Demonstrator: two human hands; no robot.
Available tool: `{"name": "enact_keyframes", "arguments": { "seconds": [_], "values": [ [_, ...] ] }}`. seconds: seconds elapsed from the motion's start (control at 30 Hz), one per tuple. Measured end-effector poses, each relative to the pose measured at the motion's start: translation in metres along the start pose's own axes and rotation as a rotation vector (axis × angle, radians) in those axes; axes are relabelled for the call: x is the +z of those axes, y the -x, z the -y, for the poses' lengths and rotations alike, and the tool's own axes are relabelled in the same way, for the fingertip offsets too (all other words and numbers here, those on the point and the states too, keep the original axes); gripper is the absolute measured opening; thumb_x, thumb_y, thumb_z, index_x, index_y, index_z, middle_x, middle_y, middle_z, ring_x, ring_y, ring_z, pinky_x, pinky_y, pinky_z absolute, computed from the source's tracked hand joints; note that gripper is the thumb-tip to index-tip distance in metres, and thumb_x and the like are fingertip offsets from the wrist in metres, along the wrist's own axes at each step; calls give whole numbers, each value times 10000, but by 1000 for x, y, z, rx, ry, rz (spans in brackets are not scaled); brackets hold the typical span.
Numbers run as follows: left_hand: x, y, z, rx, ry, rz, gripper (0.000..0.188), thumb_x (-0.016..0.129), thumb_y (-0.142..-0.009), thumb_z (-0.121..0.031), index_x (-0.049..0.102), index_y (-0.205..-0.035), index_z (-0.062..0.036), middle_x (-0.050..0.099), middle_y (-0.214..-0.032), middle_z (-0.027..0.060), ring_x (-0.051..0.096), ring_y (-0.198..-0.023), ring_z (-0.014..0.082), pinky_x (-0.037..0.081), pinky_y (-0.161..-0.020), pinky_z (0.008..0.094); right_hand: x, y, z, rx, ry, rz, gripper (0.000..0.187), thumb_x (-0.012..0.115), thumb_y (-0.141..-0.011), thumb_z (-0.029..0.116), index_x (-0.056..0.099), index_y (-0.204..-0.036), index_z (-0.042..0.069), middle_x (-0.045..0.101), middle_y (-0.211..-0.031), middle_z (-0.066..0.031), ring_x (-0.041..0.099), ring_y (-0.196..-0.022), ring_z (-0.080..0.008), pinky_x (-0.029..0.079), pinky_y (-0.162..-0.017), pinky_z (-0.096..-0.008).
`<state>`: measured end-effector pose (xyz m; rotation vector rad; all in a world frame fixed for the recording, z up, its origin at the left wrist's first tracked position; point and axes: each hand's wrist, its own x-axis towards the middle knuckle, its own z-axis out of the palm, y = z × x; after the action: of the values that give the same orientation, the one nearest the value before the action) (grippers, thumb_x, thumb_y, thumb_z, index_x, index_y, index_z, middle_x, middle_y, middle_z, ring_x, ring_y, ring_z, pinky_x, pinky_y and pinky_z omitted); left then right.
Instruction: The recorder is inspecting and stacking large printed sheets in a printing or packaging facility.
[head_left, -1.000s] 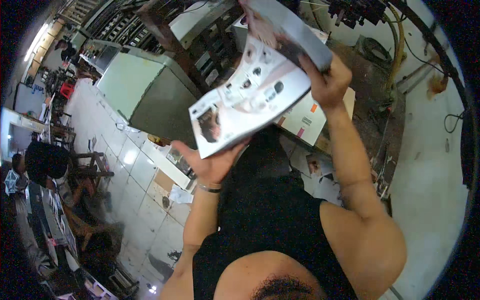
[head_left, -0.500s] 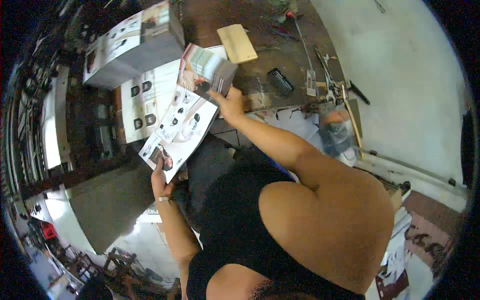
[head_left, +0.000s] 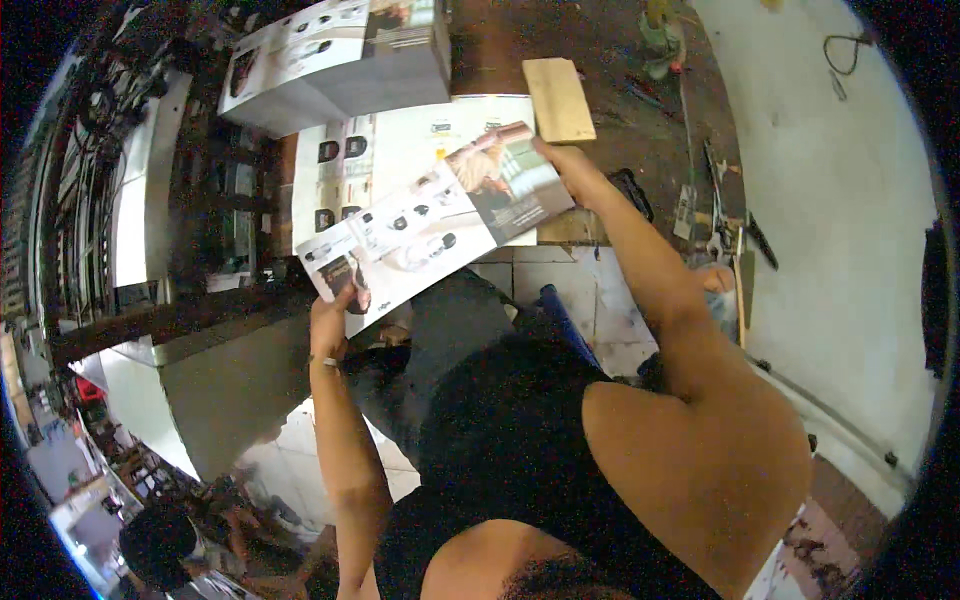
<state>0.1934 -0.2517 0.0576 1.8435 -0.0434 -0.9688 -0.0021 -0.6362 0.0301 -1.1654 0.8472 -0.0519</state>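
Observation:
Between my two hands a long printed sheet [head_left: 420, 235] with product pictures is stretched out, tilted up toward the right. My left hand [head_left: 333, 318] grips its lower left corner, thumb on top. At the far right end my right hand [head_left: 575, 172] holds the upper edge, its fingers partly hidden. Beneath the held sheet lies a larger white printed sheet [head_left: 385, 140] on the wooden table [head_left: 490, 45]. Behind it stands a tall stack of printed sheets [head_left: 350, 85] with the same pictures on top.
A yellowish block [head_left: 560, 98] lies beyond my right hand. Several tools, among them a wrench [head_left: 717, 190] and a black-handled knife [head_left: 762, 242], lie by the table's right edge. A black object [head_left: 632, 193] is partly behind my right forearm. Dark machinery [head_left: 215, 200] stands at the left.
My right hand has moved right and a little up, drawing the sheet from bent to nearly flat and more level. My left hand keeps its corner. The whole view has shifted.

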Motion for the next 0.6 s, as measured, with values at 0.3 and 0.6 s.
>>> {"name": "enact_keyframes", "arguments": {
  "seconds": [0.3, 0.6],
  "values": [
    [104, 47, -42, 414, -983, -237, 381, 576, -822, -192, 557, -1151, -3, 640, -846, 235, 614, -725, 414, 498, -663, 476, 119, 37, 24, -372, 1346, -216, 381, 713, -683, 254, 618, -842, -79, 634, -789, -261, 645, -750, -377, 511, -703, -426],
    [4, 16, -33, 28, 233, 92, 229, 573, -865, -123, 626, -1026, 31, 651, -1000, 126, 635, -837, 192, 501, -763, 316, -7, -10, 21, -285, 492, 130, 546, 754, -669, 387, 635, -978, -47, 668, -875, -171, 652, -793, -250, 495, -704, -360]
  ]
}}
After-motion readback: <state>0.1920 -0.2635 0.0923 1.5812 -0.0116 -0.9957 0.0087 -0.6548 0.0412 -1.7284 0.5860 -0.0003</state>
